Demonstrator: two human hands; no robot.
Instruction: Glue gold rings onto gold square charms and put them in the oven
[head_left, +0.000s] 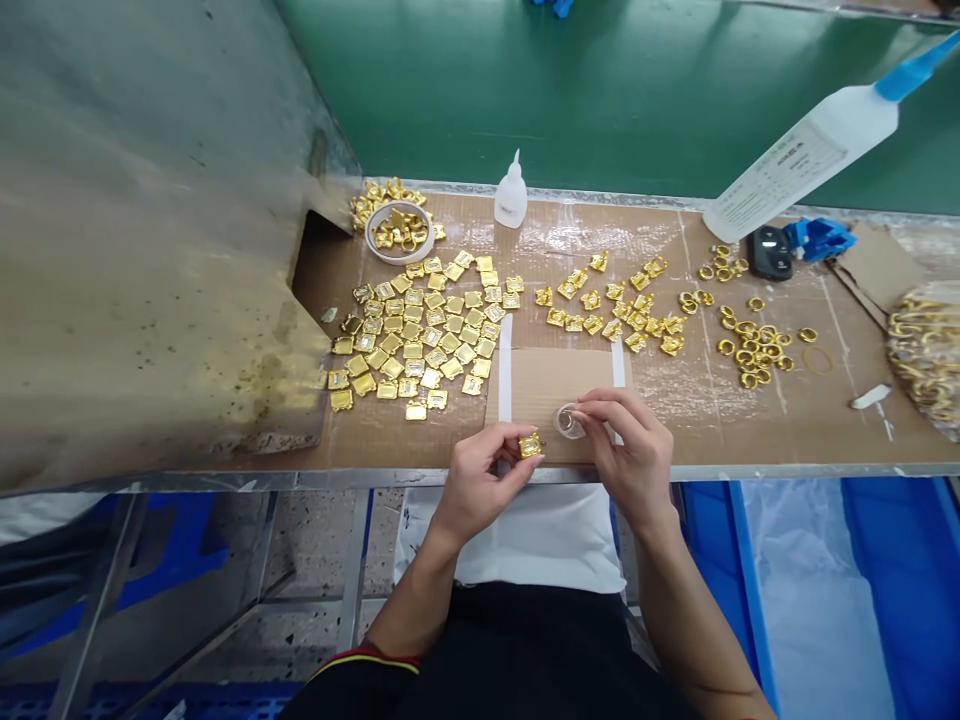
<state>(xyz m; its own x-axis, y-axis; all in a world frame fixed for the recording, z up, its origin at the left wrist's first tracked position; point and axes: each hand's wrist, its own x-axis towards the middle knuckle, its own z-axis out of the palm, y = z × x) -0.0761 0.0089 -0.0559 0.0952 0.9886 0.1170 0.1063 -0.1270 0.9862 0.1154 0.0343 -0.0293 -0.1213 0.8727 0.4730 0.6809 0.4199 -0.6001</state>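
Observation:
My left hand [484, 478] pinches a small square gold metal piece [531, 445] at the near edge of the bench. My right hand [630, 450] is just to its right, fingers curled together over a small clear round cap [568, 421] that rests on a cardboard pad [551, 385]. What the right fingertips hold is too small to make out. Rows of square gold pieces [420, 335] lie to the left of the pad. Smaller gold fittings [611, 305] and gold rings [754, 345] lie to the right.
A small glue bottle [511, 195] stands at the back. A large white squeeze bottle [806, 150] with a blue tip leans at the right. A tape roll [400, 232] holds gold parts. A bag of gold hooks [926, 350] sits far right. A grey metal panel [150, 230] fills the left.

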